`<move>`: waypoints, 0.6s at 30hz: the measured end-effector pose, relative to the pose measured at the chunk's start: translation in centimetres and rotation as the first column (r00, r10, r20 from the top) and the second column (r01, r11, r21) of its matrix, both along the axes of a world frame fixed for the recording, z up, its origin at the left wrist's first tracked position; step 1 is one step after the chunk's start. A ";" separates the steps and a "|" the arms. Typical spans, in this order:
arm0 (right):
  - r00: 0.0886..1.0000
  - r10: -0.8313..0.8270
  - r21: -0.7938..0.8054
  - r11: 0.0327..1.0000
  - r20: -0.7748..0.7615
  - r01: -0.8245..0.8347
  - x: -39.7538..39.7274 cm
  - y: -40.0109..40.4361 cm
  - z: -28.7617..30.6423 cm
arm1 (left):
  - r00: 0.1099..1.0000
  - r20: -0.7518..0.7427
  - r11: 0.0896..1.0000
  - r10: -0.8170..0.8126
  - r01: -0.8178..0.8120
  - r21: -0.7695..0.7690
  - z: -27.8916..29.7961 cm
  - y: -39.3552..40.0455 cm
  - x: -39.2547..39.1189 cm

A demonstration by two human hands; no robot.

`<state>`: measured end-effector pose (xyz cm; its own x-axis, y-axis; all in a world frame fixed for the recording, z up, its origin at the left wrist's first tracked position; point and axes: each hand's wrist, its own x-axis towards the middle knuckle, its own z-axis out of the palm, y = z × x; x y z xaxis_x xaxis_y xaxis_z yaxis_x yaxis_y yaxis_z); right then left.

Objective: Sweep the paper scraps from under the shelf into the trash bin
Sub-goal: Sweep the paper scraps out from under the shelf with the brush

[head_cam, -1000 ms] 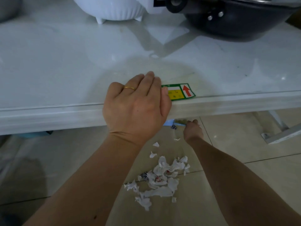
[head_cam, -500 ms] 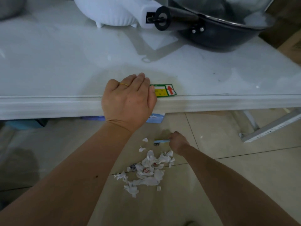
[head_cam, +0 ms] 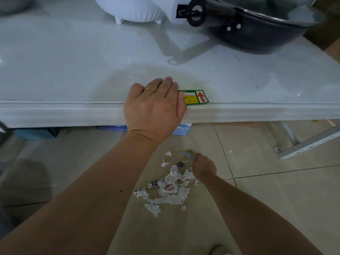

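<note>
White paper scraps (head_cam: 170, 188) lie in a loose pile on the beige tiled floor (head_cam: 276, 199), out in front of the shelf edge, a few stray bits just beyond the pile toward the shelf. Right hand (head_cam: 204, 167) is down at the far right edge of the pile, fist closed around a small blurred tool, blue and yellowish tip (head_cam: 189, 153) poking out toward the shelf; can't tell what kind of tool. Left hand (head_cam: 154, 109) rests palm down on the front lip of the white glossy shelf (head_cam: 64, 74), fingers flat and loose, grasping nothing, gold ring (head_cam: 149, 89) on one finger. Green-yellow sticker (head_cam: 196, 97) with red arrow sits just beside the left hand, touching its edge. Dark wok (head_cam: 257, 28) and white ribbed appliance (head_cam: 136, 10) at the back of the shelf. Perforated metal bracket (head_cam: 309, 142) on the floor at right, well apart from the pile. Blue item (head_cam: 181, 128) partly hidden under the shelf edge. Trash bin not seen.
</note>
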<state>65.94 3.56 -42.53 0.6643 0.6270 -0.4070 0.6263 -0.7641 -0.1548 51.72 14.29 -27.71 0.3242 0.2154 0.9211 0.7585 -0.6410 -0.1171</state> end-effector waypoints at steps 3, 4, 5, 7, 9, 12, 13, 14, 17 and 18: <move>0.997 0.066 0.007 0.998 -0.031 -0.065 -2.5 -1.0 0.3 | 1.000 0.007 1.000 0.005 -0.005 -0.003 0.2 -0.1 0.0; 0.998 0.061 0.017 0.998 -0.034 -0.061 -3.1 -1.3 0.5 | 1.000 0.001 1.000 0.007 -0.007 -0.011 0.3 -0.1 0.0; 0.999 0.041 0.033 0.999 -0.035 -0.040 -3.4 -1.6 0.8 | 1.000 -0.008 1.000 0.010 -0.010 -0.021 0.3 -0.1 0.0; 0.999 -0.032 0.079 0.996 -0.021 0.034 -3.2 -2.3 1.3 | 0.999 -0.031 0.999 0.010 -0.011 -0.046 0.2 -0.1 -0.1; 0.994 -0.113 0.092 0.989 0.011 0.112 -2.5 -3.1 1.8 | 0.998 -0.054 0.997 0.010 -0.015 -0.082 0.4 -0.4 -0.3; 0.971 -0.239 0.070 0.969 -0.005 0.238 -1.1 -4.5 2.0 | 0.994 -0.111 0.986 0.013 -0.031 -0.164 1.1 -0.7 -0.7; 0.964 -0.262 0.051 0.963 -0.030 0.264 -0.9 -5.0 1.8 | 0.991 -0.132 0.982 0.007 -0.031 -0.185 1.2 -0.9 -0.9; 0.961 -0.269 0.027 0.962 -0.060 0.271 -0.9 -5.4 1.8 | 0.988 -0.151 0.980 -0.008 -0.022 -0.197 1.2 -0.9 -1.0; 0.963 -0.228 -0.018 0.973 -0.143 0.228 -2.5 -5.9 1.5 | 0.976 -0.207 0.974 -0.067 0.019 -0.226 1.5 -1.2 -1.7; 0.963 -0.209 -0.012 0.978 -0.168 0.210 -3.2 -5.9 1.4 | 0.972 -0.222 0.970 -0.081 0.026 -0.242 1.6 -1.3 -1.9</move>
<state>62.71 -2.29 -41.11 0.7039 0.4836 -0.5202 0.4170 -0.8743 -0.2484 49.80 12.97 -26.11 0.5369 0.3943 0.7458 0.6931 -0.7102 -0.1235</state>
